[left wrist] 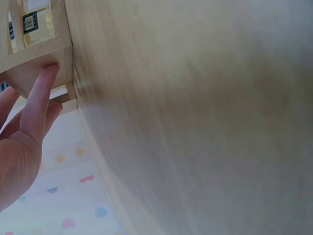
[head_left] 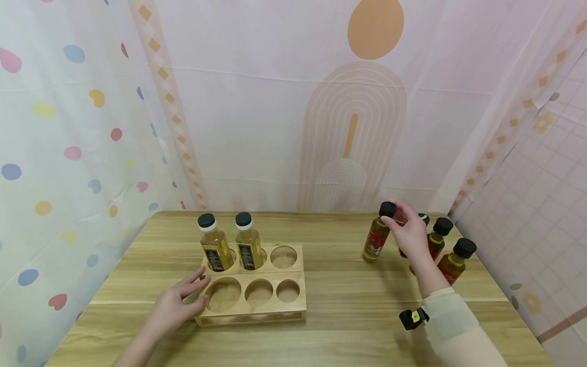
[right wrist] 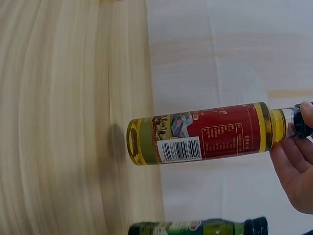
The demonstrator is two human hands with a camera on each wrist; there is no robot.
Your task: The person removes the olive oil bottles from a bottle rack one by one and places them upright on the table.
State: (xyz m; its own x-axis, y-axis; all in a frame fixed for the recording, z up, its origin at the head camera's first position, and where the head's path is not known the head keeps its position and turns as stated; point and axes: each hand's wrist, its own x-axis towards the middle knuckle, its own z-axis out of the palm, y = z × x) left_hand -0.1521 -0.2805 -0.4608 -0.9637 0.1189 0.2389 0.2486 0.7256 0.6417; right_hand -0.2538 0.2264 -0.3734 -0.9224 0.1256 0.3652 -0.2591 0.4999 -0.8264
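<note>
My right hand grips a bottle of yellow oil with a red label by its black cap and neck. In the right wrist view the bottle's base hangs just off the tabletop. My left hand touches the left end of a wooden bottle rack, its fingers loosely extended. Two dark-green-capped bottles stand in the rack's back row, in the left and middle holes. The left wrist view shows fingers against the rack's side panel.
Several black-capped bottles stand on the right of the wooden table, partly behind my right forearm. One is green in the right wrist view. A patterned curtain hangs behind. The rack's other holes hold no bottles.
</note>
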